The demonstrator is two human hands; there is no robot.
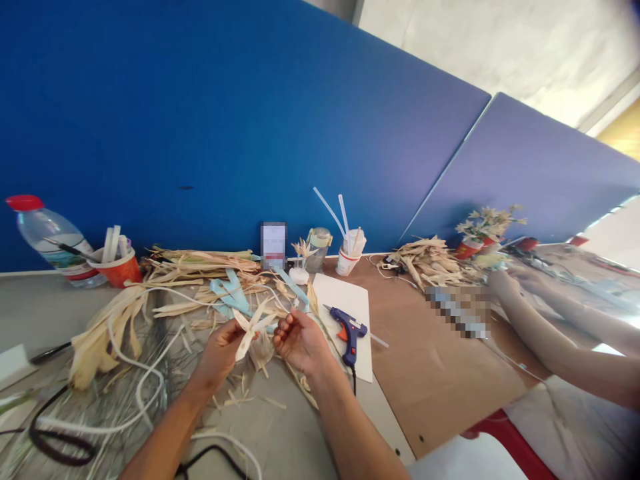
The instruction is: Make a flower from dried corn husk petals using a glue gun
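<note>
1. Where the blue partition (200, 120) stands, the table (280, 433) meets it along its back edge; corn-husk strips (107, 327), by the look, litter the left half.
2. Water bottle (27, 217), red cap, near the table's back left corner. Label coloured; lettering too blurred to read.
3. Left hand (223, 347): thumb and fingers clamped on a pale husk flower (249, 330). Right hand (303, 340): just beside it, fingers curled in; cannot tell whether they pinch anything.
4. Blue glue gun (353, 340), orange trigger, lying on a white sheet (345, 290) right of the hands. Body marking illegible.
5. Phone (273, 243) propped upright by the back edge; screen pixelated, nothing legible.
6. Husk flower: raised above the table's middle, petals spread. Step in hand, my judgement: shaping or arranging petals. A next move would call for a light, steady pinch near the centre; dry husk could split.
</note>
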